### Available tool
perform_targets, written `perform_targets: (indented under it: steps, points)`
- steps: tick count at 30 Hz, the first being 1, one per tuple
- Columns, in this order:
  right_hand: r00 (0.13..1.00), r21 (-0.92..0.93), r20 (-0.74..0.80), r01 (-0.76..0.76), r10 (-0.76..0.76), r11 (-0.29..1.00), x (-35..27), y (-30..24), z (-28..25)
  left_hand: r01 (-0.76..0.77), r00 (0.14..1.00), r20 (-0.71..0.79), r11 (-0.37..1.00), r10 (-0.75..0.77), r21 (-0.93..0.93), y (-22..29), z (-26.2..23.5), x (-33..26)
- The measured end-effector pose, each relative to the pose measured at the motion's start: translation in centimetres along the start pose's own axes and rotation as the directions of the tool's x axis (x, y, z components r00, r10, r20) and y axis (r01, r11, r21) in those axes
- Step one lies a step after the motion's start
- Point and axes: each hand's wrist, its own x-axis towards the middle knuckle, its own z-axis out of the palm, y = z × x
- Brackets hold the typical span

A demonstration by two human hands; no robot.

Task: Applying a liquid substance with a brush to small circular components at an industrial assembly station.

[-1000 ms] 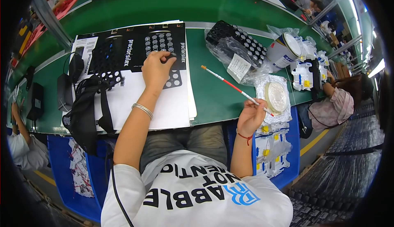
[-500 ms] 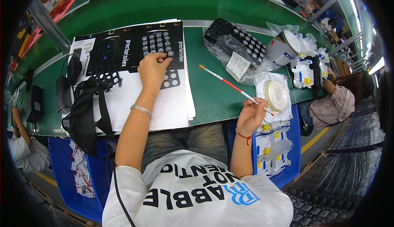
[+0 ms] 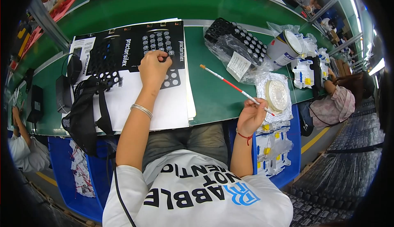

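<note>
My left hand (image 3: 154, 69) is closed in a pinch at the near side of a dark perforated tray (image 3: 165, 79). Small round grey-topped parts (image 3: 158, 42) fill its far rows, while the near holes show white. Something small and dark seems to sit between thumb and finger, but my fingers hide what it is. Off to the right, my right hand (image 3: 251, 115) grips a thin paintbrush (image 3: 232, 85) with a red and white handle. Its tan bristles point up and left, above the green table. Beside that hand lies a pale round dish (image 3: 276, 95) on bubble wrap.
Printed black-and-white sheets (image 3: 164, 108) lie under the tray. A black mesh bag (image 3: 87, 116) and black adapters (image 3: 36, 103) stand left. At right are a bagged tray of round parts (image 3: 248, 42), a tin can (image 3: 285, 48) and white plastic housings (image 3: 303, 73). Blue bins (image 3: 293, 165) flank my legs.
My left fingers have curled slightly at the tray, and the printed sheet's far part has shifted a little to the right. My right hand and the paintbrush stay in place.
</note>
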Motion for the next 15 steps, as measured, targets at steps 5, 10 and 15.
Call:
perform_targets:
  steps: [5,10,15]
  points:
    - [1.000,-0.010,-0.010,0.002,-0.002,1.000,-0.01,0.07,-0.06,-0.004,1.000,0.010,0.999,0.004,-0.042,0.13,-0.21,0.10]
    - [1.000,0.000,-0.020,-0.004,0.004,1.000,-0.01,0.11,-0.05,-0.042,0.999,0.009,0.997,0.042,-0.059,-0.23,-0.09,0.18]
    - [1.000,-0.007,-0.024,-0.002,0.002,1.000,-0.01,0.06,-0.02,-0.091,0.996,-0.008,0.996,0.091,-0.015,-0.26,0.09,0.09]
